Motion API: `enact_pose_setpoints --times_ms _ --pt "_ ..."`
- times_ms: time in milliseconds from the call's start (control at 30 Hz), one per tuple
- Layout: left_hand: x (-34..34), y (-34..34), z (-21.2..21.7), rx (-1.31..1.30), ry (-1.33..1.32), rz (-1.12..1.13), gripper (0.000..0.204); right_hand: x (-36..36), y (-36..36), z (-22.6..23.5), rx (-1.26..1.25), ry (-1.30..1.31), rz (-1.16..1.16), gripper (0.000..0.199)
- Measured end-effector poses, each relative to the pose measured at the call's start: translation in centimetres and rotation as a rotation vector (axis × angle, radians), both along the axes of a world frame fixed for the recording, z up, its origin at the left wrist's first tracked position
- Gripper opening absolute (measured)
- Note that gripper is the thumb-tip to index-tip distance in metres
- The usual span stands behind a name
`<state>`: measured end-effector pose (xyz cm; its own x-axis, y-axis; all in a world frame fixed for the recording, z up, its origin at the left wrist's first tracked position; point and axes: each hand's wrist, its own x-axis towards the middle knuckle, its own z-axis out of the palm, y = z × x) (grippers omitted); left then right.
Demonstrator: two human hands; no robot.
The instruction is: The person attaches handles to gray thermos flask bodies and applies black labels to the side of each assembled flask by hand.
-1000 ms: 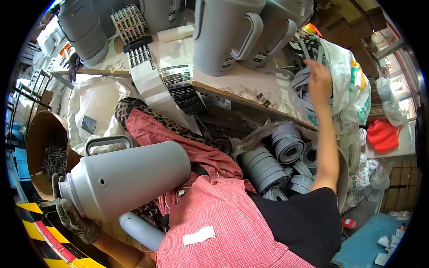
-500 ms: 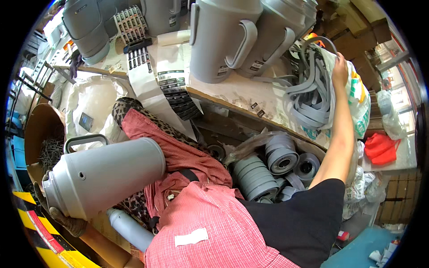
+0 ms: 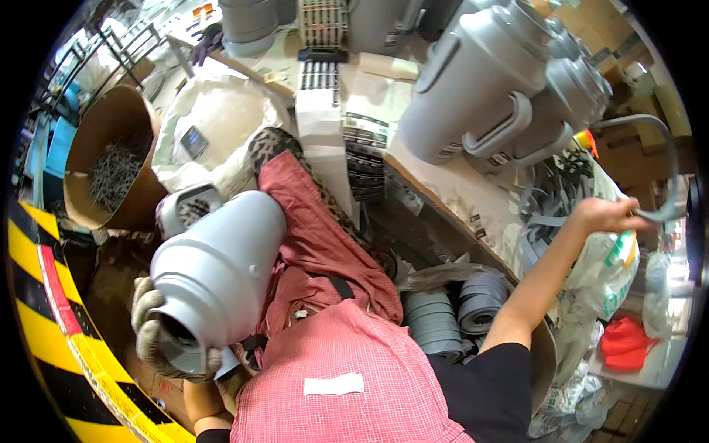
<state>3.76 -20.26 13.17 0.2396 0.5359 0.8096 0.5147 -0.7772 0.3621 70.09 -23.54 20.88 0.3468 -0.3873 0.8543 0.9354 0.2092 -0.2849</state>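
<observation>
A large grey jug (image 3: 221,258) with a side handle lies tilted across my lap, its open neck toward the lower left. My left hand (image 3: 151,325), in a knitted glove, is closed around the rim of that neck. Out to the right, my bare right hand (image 3: 609,214) pinches the end of a curved grey strap (image 3: 670,166), which arches up in a loop. Beneath this hand a white plastic bag (image 3: 617,277) with green print holds more grey straps (image 3: 535,240), partly hidden by my forearm.
Several upright grey jugs (image 3: 473,81) stand on the worktable (image 3: 458,193), beside a label sheet (image 3: 321,111). Grey rings (image 3: 432,325) are stacked below its edge. At left are a cardboard drum (image 3: 81,193) of metal pieces, a white sack (image 3: 229,111) and a yellow-black striped edge (image 3: 44,332).
My right hand has drawn the strap up and rightward, away from the bag. The jug's neck has swung toward me, and my left hand now grips its rim. The view has shifted left.
</observation>
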Motion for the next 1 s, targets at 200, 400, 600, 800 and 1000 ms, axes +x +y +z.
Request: enact_pose_setpoints --times_ms 200,400,600,800,1000 --pt "1.2 -2.0 1.0 -0.207 0.183 -0.191 0.072 -27.7 7.8 -3.2 -0.011 -0.066 0.554 0.049" --pt "1.8 -0.7 -1.0 -0.054 0.005 0.078 0.081 -43.1 10.9 -10.4 -0.566 0.57 1.962 0.065" --pt "-0.5 -0.6 -3.0 -0.048 0.042 0.095 0.081 -43.8 10.7 -10.8 -0.455 0.602 1.968 0.059" --pt "1.5 -1.6 -3.0 -0.048 -0.062 0.065 0.072 -45.3 11.3 -12.3 -0.699 0.655 1.911 0.058" --pt "0.3 0.8 -2.0 -0.91 -1.291 0.274 0.044 -44.4 9.8 -12.6 -0.881 0.656 2.037 0.06"
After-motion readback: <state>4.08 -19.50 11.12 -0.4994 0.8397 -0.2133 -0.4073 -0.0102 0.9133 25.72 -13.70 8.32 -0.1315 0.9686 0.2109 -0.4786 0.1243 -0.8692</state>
